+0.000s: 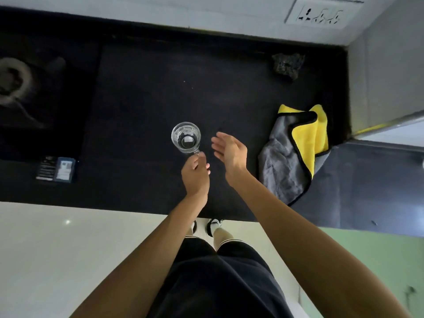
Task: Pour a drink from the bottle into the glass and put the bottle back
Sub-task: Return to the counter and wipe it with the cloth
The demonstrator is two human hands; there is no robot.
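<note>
The clear, round drinking glass (185,137) stands upright on the black stone countertop (142,92), seen from straight above, just beyond the fingertips of the left hand (195,175). That hand reaches in from the near edge with its back turned up. Its thumb and first fingers are curled together at the glass's small handle (196,153), apparently pinching it, though the contact is tiny and partly hidden by the knuckles. The right hand (229,150) hovers just beside the glass on its right, apart from it, with the palm turned toward the glass and the fingers straight and loosely spread, gripping nothing. Both forearms are bare and stretch forward over the counter's front edge. A crumpled grey-and-yellow microfibre cloth (296,152) lies near the right hand, on the side away from the glass. A dark, rough, sponge-like lump (288,65) sits in the back corner, and a small dark printed card (56,168) lies well to the left.
</note>
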